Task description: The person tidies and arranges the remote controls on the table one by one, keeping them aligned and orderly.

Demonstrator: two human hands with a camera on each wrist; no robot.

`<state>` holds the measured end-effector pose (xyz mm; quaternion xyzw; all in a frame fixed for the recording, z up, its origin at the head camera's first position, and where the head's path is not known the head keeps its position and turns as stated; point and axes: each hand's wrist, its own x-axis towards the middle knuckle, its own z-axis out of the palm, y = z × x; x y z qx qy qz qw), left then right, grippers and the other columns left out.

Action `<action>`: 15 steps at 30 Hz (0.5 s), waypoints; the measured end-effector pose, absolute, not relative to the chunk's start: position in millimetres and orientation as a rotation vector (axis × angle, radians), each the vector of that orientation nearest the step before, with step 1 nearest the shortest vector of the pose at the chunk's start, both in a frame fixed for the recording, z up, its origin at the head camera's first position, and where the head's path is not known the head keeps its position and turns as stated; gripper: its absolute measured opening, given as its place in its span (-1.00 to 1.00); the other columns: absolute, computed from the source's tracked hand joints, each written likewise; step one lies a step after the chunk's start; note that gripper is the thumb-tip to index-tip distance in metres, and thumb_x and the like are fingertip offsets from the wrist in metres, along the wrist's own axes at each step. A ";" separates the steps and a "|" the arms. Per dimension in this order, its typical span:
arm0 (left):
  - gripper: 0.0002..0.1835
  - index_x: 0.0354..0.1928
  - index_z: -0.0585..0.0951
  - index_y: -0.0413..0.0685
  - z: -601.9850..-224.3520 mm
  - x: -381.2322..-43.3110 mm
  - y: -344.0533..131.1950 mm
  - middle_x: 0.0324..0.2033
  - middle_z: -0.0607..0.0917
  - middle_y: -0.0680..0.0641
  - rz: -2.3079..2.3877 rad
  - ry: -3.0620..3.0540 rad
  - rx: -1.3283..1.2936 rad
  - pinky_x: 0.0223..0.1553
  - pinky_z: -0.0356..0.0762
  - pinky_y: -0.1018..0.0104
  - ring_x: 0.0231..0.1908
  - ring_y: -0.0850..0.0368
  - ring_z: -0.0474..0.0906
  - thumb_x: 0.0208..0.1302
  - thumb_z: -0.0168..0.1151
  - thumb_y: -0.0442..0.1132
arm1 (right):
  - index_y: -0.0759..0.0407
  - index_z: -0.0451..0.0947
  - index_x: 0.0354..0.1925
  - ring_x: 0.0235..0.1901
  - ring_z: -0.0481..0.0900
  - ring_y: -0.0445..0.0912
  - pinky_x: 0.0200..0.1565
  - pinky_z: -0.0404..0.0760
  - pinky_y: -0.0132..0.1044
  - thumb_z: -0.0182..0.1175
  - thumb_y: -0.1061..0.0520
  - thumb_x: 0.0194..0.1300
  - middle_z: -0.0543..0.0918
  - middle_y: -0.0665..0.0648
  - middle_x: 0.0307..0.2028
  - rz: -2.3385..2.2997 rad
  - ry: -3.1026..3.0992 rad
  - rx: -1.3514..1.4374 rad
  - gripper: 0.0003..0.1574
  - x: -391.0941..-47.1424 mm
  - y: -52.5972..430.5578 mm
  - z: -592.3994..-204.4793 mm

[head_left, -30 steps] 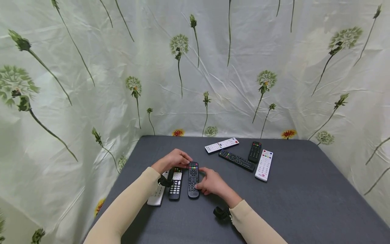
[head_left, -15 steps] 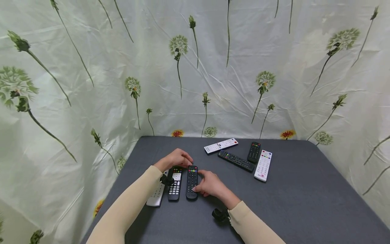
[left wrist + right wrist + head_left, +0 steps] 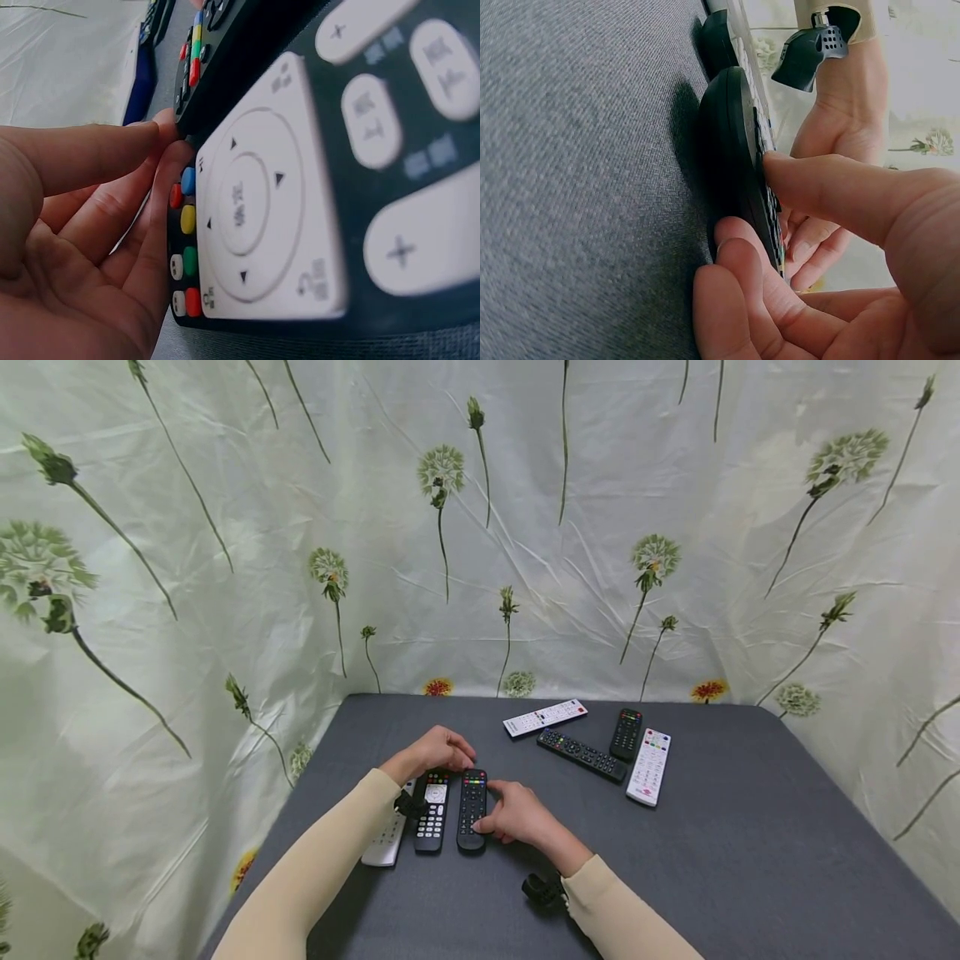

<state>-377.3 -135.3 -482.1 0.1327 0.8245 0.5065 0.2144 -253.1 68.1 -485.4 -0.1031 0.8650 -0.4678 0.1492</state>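
A black remote control (image 3: 472,810) with coloured buttons at its far end lies in front of me, its underside at or just above the tabletop. My right hand (image 3: 521,814) holds it from the right, the thumb on its buttons and the fingers along its side. My left hand (image 3: 441,750) is at the far ends of this remote and of a black remote with white buttons (image 3: 262,187); its fingertips touch the corner of the first one. The white-button remote lies parallel on the left. Beyond it a white remote (image 3: 384,845) is partly hidden beneath my left wrist.
Toward the back right lie a white remote (image 3: 545,718), a long black remote (image 3: 582,755), a small black remote (image 3: 626,732) and another white remote (image 3: 649,768). They rest on the dark grey tabletop (image 3: 720,860). A flowered curtain (image 3: 555,552) hangs behind.
The black remote in my right hand has shifted slightly toward me and to the left, closer to the white-button remote. The right hand moved with it. My left hand has barely moved.
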 end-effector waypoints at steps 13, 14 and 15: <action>-0.83 -0.12 0.77 -0.22 -487.0 -378.1 -136.0 -0.30 0.80 -0.12 1.418 2.288 0.366 -0.22 0.68 0.20 -0.29 0.10 0.71 0.27 0.34 -0.44 | 0.45 0.27 0.41 -0.65 0.62 -0.10 -0.56 0.65 -0.23 0.55 0.16 0.05 0.66 0.04 -0.61 -1.352 2.482 -0.312 0.07 -252.9 68.7 -485.7; -0.83 -0.11 0.77 -0.22 -487.1 -377.9 -136.1 -0.29 0.80 -0.12 1.419 2.287 0.367 -0.22 0.69 0.19 -0.29 0.09 0.71 0.27 0.34 -0.44 | 0.45 0.26 0.41 -0.65 0.62 -0.10 -0.56 0.65 -0.23 0.55 0.16 0.05 0.66 0.03 -0.61 -1.353 2.480 -0.312 0.07 -253.0 68.7 -486.0; -0.83 -0.11 0.76 -0.22 -487.3 -377.9 -136.3 -0.29 0.80 -0.12 1.421 2.284 0.364 -0.21 0.69 0.19 -0.29 0.09 0.71 0.27 0.33 -0.44 | 0.46 0.27 0.41 -0.65 0.62 -0.10 -0.56 0.65 -0.23 0.55 0.16 0.05 0.66 0.04 -0.61 -1.355 2.478 -0.312 0.07 -253.0 68.7 -486.0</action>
